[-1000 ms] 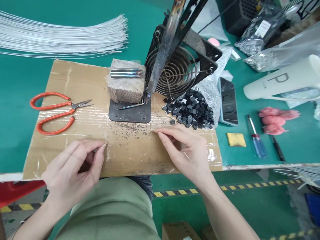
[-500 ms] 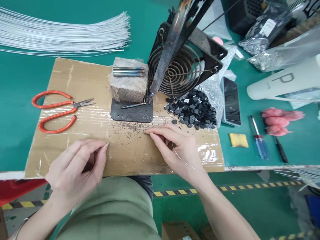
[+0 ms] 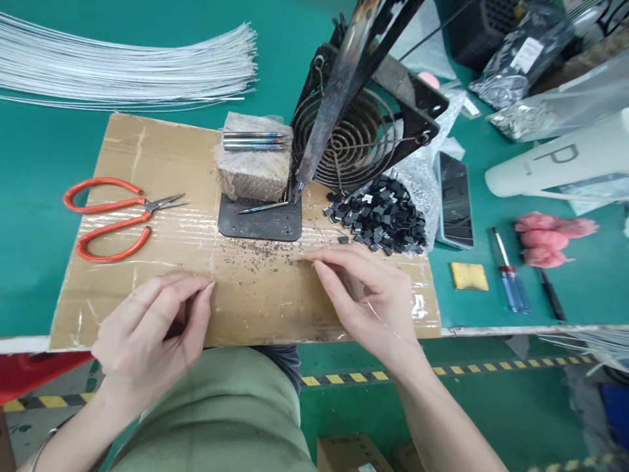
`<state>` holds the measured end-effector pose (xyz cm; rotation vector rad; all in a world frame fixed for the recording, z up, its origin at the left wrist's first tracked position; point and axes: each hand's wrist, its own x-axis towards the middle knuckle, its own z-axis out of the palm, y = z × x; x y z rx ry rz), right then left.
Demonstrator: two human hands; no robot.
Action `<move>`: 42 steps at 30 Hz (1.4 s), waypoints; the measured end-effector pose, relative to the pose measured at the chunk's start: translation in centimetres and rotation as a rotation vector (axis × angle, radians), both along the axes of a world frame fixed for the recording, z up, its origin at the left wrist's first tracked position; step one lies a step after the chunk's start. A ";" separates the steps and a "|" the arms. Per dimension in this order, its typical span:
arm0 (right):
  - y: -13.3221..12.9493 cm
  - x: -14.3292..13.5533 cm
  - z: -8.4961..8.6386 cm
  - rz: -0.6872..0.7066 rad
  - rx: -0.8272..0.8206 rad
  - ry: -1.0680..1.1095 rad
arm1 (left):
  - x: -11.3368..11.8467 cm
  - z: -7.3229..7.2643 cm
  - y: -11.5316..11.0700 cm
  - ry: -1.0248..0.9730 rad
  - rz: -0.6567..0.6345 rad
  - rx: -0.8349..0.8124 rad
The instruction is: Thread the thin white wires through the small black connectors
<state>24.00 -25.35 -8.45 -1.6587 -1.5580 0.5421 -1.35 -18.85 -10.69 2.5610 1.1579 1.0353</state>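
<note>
My left hand (image 3: 154, 321) rests over the front left of the cardboard sheet (image 3: 162, 157), thumb and fingers pinched; anything between the tips is too small to see. My right hand (image 3: 368, 295) hovers over the right part, thumb and forefinger nearly together on a thin wire (image 3: 383, 321) that runs across the palm. Between and beyond the hands, dark crumbs lie before a black plate (image 3: 260, 226). On that plate stands a wrapped block (image 3: 255, 167) with several metal tips on top. Black small parts (image 3: 388, 216) are heaped beyond my right hand.
Red-handled scissors (image 3: 113, 216) lie left. A soldering iron (image 3: 327, 111) slants down in front of a fan (image 3: 354, 137). White wires (image 3: 128, 62) lie back left. Rightward are a phone (image 3: 455, 200), yellow sponge (image 3: 469, 276), screwdriver (image 3: 511, 275) and white cup (image 3: 555, 154).
My right hand has moved to the right, away from my left hand, with the thin wire still across its palm. My left hand has barely moved.
</note>
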 end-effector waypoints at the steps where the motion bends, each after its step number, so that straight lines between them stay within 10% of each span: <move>1: -0.5 0.2 0.2 0.049 0.022 -0.017 | 0.0 -0.1 0.0 0.000 0.002 -0.001; 7: -3.4 1.3 0.9 -0.022 0.001 0.184 | 0.0 -0.4 -0.1 -0.012 -0.008 0.016; 17: 0.7 1.5 0.0 0.240 0.059 -0.206 | 0.2 -0.1 0.1 -0.002 0.007 0.020; 27: -1.3 1.0 0.8 0.358 -0.030 0.063 | -0.3 -0.3 -0.1 0.009 -0.005 0.005; 31: -3.3 0.2 1.2 0.326 0.016 0.492 | -0.5 -0.2 0.0 0.010 -0.029 0.037; 36: -4.7 -0.4 1.2 0.381 -0.097 0.350 | -0.4 0.3 0.0 0.013 -0.074 -0.017; 42: -5.9 -0.1 0.4 0.119 0.044 0.624 | 0.3 1.2 -3.5 0.030 -0.700 -0.394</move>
